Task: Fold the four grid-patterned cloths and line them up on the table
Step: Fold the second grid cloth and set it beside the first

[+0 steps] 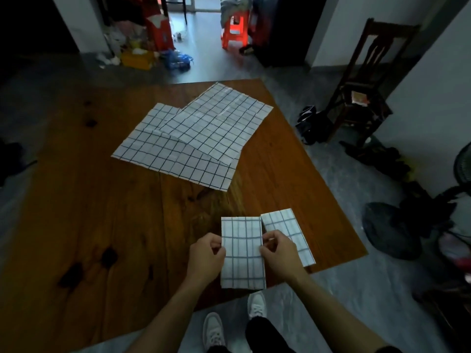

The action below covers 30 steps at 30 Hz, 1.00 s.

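Note:
A folded grid-patterned cloth (242, 253) lies at the near edge of the wooden table (102, 200). My left hand (205, 258) pinches its left edge and my right hand (279, 253) pinches its right edge. A second folded grid cloth (293, 230) lies just to its right, slightly angled, partly behind my right hand. Farther back, two unfolded grid cloths lie spread flat and overlapping: one (221, 123) toward the far right, the other (163, 154) nearer and to the left.
A dark wooden chair (362, 85) stands right of the table. Bags and shoes (387, 225) lie on the floor at the right. A red plastic stool (235, 31) and boxes sit beyond the table. My feet in white shoes (234, 324) are below the table edge.

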Tool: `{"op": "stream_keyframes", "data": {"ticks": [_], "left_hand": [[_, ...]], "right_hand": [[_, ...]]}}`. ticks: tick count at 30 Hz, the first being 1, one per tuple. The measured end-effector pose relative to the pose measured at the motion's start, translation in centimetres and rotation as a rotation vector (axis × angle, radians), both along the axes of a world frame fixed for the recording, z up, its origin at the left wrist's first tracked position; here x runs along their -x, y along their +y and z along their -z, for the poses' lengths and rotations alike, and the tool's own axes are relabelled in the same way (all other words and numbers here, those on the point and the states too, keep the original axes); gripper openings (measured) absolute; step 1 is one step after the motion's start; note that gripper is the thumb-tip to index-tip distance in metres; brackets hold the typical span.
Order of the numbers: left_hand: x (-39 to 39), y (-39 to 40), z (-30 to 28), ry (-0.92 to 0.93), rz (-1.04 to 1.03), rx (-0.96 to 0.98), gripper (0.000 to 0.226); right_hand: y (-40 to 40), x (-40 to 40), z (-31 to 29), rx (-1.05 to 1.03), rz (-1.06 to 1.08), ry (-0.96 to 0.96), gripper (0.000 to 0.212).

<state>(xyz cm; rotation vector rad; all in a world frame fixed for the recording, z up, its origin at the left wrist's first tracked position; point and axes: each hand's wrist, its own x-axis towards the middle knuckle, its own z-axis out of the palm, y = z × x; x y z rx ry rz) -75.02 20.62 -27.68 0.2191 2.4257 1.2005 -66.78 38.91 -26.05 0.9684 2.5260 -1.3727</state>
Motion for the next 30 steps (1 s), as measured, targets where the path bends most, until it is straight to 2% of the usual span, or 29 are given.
{"op": "stream_keyframes", "data": {"ticks": [9,15,20,24,30], "left_hand": [[0.9,2.5,0.8,0.004,-0.069,0.08,0.017],[0.6,2.6,0.9,-0.011,-0.093,0.237,0.019],[0.0,2.7,0.2,0.003,-0.228,0.297,0.019],[-0.7,3.0,-0.6,0.014,-0.251,0.315,0.02],[-2.3,1.5,-2.8,0.04,-0.317,0.264,0.015]], "right_hand": [[4.1,3.4,2.0,0.036,-0.133,-0.046,0.023],[6.6,4.4,3.0,0.008,-0.354,-0.183,0.013],[8.3,5.2,2.9,0.006,-0.419,-0.051,0.004],[8.9,6.3,2.6,0.061,-0.398,0.014,0.007],[7.7,6.0,2.1,0.099,-0.387,0.065,0.005]]}}
